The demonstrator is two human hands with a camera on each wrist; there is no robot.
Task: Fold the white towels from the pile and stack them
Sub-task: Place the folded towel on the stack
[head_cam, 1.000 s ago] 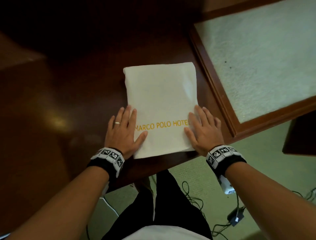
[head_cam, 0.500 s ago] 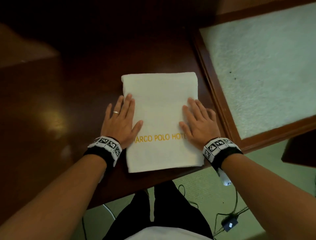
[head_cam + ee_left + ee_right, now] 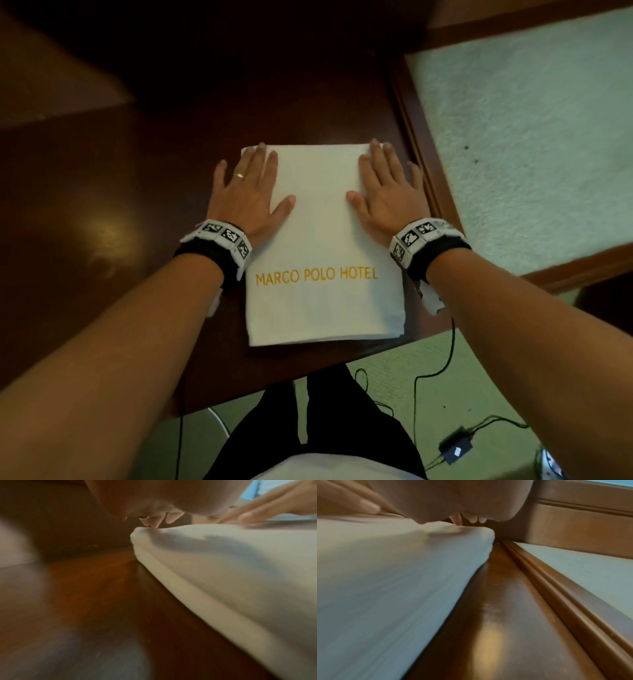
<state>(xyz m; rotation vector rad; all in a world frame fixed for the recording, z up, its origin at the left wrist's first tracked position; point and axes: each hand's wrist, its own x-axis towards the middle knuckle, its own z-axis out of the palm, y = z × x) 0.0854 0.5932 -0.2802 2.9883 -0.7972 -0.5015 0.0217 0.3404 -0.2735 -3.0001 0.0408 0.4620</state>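
Observation:
A folded white towel (image 3: 322,240) with gold "MARCO POLO HOTEL" lettering lies flat on the dark wooden table (image 3: 137,205), near its front edge. My left hand (image 3: 250,192) lies flat with straight fingers on the towel's far left part, partly on the wood. My right hand (image 3: 383,192) presses flat on the far right part, fingertips at the far edge. The left wrist view shows the towel's thick left side (image 3: 214,568). Its right side (image 3: 402,568) fills the right wrist view. No pile of other towels is in view.
A raised wooden frame (image 3: 421,164) around a pale green surface (image 3: 531,137) borders the towel on the right. Below the table edge are my dark trousers (image 3: 308,428), green carpet with cables, and a black adapter (image 3: 457,447).
Both hands slid away from me along the towel, from beside the lettering to its far end, staying flat. The lettering is now uncovered.

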